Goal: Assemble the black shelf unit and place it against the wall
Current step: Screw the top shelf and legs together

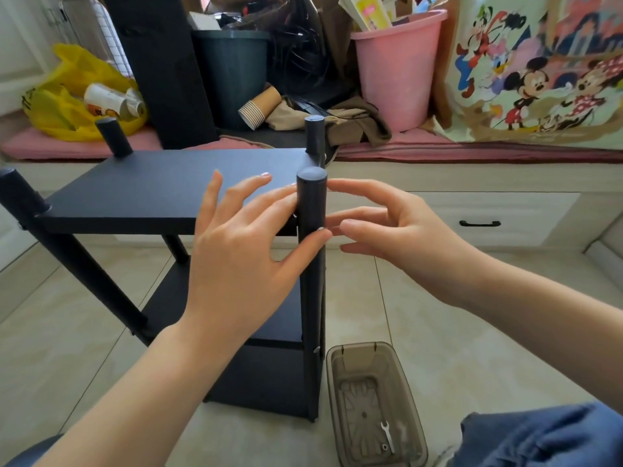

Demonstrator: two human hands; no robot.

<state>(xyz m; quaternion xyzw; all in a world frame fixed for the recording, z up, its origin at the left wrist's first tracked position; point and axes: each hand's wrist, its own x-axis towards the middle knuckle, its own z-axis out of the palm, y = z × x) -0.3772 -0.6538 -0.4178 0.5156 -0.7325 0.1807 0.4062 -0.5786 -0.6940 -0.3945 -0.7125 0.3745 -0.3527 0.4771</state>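
Observation:
The black shelf unit [151, 190] stands upright on the tiled floor, with three boards between round black posts. Its near right post [312, 210] rises straight in front of me. My left hand [242, 251] is spread against that post, thumb and fingertips touching its left side by the top board's corner. My right hand [387, 227] hovers just right of the post with loosely bent fingers, the fingertips at or near its surface. Neither hand wraps round the post.
A clear brown plastic box [372, 402] holding a small wrench [387, 436] sits on the floor by the shelf's right foot. Behind runs a low bench with a pink bucket [397, 65], dark bin [232, 72], yellow bag [67, 96], paper cups and a leaning black board [161, 62].

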